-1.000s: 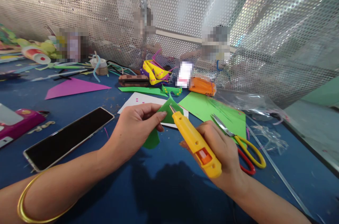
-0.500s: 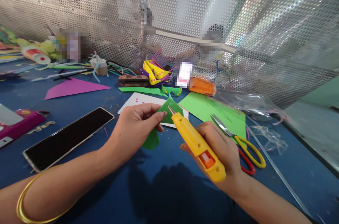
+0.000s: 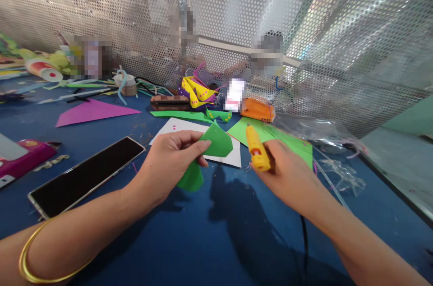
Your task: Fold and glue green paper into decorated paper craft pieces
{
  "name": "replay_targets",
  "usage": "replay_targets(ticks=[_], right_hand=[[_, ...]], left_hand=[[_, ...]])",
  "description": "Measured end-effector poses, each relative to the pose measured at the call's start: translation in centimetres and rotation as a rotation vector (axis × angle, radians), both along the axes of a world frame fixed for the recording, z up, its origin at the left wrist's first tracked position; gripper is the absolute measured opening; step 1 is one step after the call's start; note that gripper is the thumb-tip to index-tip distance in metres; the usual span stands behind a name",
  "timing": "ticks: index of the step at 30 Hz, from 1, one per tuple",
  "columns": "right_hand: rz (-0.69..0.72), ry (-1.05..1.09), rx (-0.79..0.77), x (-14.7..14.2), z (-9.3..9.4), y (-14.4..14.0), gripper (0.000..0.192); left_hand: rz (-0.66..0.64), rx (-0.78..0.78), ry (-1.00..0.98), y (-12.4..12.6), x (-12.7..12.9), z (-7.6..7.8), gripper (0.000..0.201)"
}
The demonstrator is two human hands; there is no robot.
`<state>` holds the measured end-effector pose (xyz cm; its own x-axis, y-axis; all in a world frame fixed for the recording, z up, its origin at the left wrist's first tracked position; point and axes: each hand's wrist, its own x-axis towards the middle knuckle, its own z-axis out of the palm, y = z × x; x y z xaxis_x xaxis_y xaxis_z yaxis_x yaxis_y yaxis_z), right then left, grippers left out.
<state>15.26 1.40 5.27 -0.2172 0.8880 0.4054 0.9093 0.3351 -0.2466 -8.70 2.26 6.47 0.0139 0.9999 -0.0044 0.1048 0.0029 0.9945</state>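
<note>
Here the left hand (image 3: 169, 159) pinches a green paper piece (image 3: 216, 144) between thumb and fingers, closed firmly on its left edge, and holds it a little above the blue table (image 3: 189, 241). The piece is folded or curled, with one part pointing up to the right and another part hanging below the hand. The right hand (image 3: 287, 173) is closed around a yellow glue gun (image 3: 256, 153), which points away from the person, with its tip over a flat green sheet (image 3: 297, 148). The glue gun is near the paper piece but apart from it. Under the paper piece lies a white sheet (image 3: 233, 157) on the table. To the left of the left hand lies a black phone (image 3: 84, 175), and farther left a pink case (image 3: 27, 155). Behind them lies a purple paper triangle (image 3: 91, 112). At the back, close to the metal mesh wall (image 3: 237, 15), stand a yellow and purple paper craft (image 3: 198, 92) and an orange box (image 3: 259, 109). A gold bangle (image 3: 34, 254) sits on the left forearm.
</note>
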Motion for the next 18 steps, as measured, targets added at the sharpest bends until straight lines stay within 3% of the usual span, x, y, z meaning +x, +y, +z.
replay_targets(ticks=[3, 6, 13, 16, 18], right_hand=[[0.043, -0.2, -0.196, 0.6, -0.8, 0.7, 0.019], [0.031, -0.333, -0.278, 0.8, -1.6, 0.7, 0.021], [0.083, -0.387, -0.081, 2.3, -3.0, 0.3, 0.031], [0.069, -0.363, -0.077, 3.8, -2.4, 0.8, 0.039], [-0.012, -0.384, -0.087, 5.0, -1.5, 1.2, 0.045]], left_hand=[[-0.002, -0.006, -0.044, 0.1, -0.1, 0.0, 0.023], [0.001, -0.02, -0.059, 0.1, -0.1, -0.1, 0.02], [-0.012, -0.033, -0.05, 0.2, 0.0, -0.1, 0.021], [-0.016, -0.029, -0.043, 0.1, 0.0, 0.0, 0.021], [-0.015, -0.032, -0.042, 0.1, 0.0, 0.1, 0.021]])
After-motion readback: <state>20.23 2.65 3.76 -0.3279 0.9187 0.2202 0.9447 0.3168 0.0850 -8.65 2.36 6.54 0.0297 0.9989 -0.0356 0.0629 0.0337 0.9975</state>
